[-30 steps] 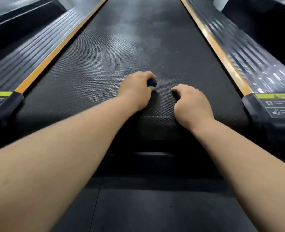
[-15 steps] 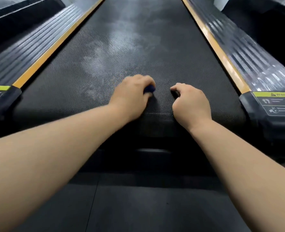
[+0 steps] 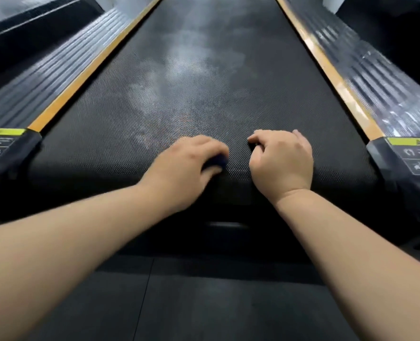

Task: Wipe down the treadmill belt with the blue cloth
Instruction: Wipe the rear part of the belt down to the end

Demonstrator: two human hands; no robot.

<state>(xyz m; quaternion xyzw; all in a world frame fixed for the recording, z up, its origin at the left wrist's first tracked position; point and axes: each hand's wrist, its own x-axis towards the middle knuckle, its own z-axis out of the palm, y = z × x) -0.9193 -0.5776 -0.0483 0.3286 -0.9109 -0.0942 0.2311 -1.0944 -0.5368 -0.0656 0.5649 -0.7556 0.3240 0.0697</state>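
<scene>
Your left hand (image 3: 186, 166) curls over the blue cloth (image 3: 217, 161), pressing it onto the treadmill belt (image 3: 204, 99) at its near end. Just beside it, your right hand (image 3: 281, 161) rests on the belt, fingers curled under in a fist.

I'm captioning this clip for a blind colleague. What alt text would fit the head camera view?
A person's left hand grips a blue cloth against the near end of a black treadmill belt, the right hand resting curled beside it. Farther up, pale smudges mark the belt between yellow-edged side rails.
</scene>
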